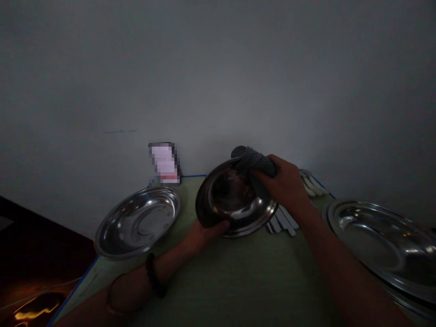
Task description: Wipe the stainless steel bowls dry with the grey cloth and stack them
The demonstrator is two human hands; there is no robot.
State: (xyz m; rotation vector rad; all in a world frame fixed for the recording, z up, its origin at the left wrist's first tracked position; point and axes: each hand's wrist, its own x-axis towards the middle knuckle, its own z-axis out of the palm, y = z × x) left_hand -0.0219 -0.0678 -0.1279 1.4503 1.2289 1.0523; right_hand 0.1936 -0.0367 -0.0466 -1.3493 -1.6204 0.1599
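Note:
A shiny round metal bowl (238, 195) is held tilted above the table, its hollow side facing me. My left hand (207, 234) grips its lower left rim, thumb over the inside and the other fingers hidden behind. In my right hand (286, 181) a bunched dark grey cloth (254, 161) is pressed over the upper right rim. Behind the bowl, several pieces of cutlery with flat pale handles (282, 220) lie on the table, their other ends hidden.
A second metal bowl (138, 225) stands at the left. Stacked metal bowls (374, 245) are at the right edge. More cutlery (311, 184) lies near the wall. A blurred-out phone-like screen (165, 161) leans against the wall. The greenish table (238, 281) has a blue edge.

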